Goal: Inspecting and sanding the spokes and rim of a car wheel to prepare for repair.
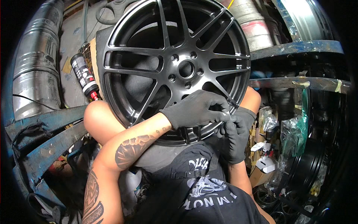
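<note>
A black multi-spoke alloy wheel (pixel 194 80) leans face up across my lap, with a round bore and several bolt holes at its centre. My left hand (pixel 199 109), in a dark grey knitted glove, reaches over the lower right spokes with thumb and fingers pinched. Close beside it at the rim's lower right edge is my gloved right hand (pixel 235 134), its fingers bent and its thumb raised. Between the two hands' fingertips shows a tiny pale sliver, too small to name. The fingers hide part of the wheel's lip there.
A black bottle with a red cap (pixel 84 76) lies tilted left of the wheel. Blue metal beams (pixel 298 48) flank both sides. Silver wheel barrels (pixel 37 56) are stacked at left. Plastic bags (pixel 292 132), a small carton (pixel 263 168) and dark rims (pixel 307 164) crowd the right.
</note>
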Motion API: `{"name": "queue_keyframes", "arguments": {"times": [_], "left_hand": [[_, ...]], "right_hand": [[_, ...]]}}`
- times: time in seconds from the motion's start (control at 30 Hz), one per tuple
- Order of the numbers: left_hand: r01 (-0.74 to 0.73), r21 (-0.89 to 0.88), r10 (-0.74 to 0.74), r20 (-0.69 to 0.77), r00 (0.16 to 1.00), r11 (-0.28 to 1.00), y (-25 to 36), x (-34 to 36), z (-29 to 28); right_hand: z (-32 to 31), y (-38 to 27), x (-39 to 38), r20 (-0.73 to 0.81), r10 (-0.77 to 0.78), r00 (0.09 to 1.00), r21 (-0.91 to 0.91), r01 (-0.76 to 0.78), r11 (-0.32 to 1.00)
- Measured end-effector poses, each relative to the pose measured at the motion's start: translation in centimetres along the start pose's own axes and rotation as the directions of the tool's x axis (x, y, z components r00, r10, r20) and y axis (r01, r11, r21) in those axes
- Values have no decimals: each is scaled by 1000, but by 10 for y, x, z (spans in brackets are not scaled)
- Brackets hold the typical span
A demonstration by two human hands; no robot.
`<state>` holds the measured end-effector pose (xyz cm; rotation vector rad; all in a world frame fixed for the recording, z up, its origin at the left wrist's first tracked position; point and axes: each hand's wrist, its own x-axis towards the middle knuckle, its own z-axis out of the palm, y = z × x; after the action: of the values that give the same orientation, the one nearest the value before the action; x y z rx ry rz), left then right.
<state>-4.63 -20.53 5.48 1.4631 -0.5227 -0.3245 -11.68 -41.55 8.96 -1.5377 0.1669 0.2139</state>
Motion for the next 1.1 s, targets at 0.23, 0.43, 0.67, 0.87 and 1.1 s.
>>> {"name": "queue_keyframes", "arguments": {"times": [0.23,0.43,0.67,0.87,1.1], "left_hand": [[-160,198,160,19,987,967,-15,3,-1],[42,577,-87,50,995,816,-17,1,-27],[124,520,-160,25,987,845,-12,3,-30],[127,654,-215,56,975,746,-19,-3,-23],[135,667,-231,57,971,732,-25,-5,-21]], "right_hand": [[-8,15,7,170,109,979,245,-149,958],[-15,29,-10,294,158,943,-820,164,548],[0,30,-10,389,217,896,-914,344,217],[-3,35,-10,412,289,864,-911,390,134],[1,29,-11,466,283,838,-884,451,121]]}}
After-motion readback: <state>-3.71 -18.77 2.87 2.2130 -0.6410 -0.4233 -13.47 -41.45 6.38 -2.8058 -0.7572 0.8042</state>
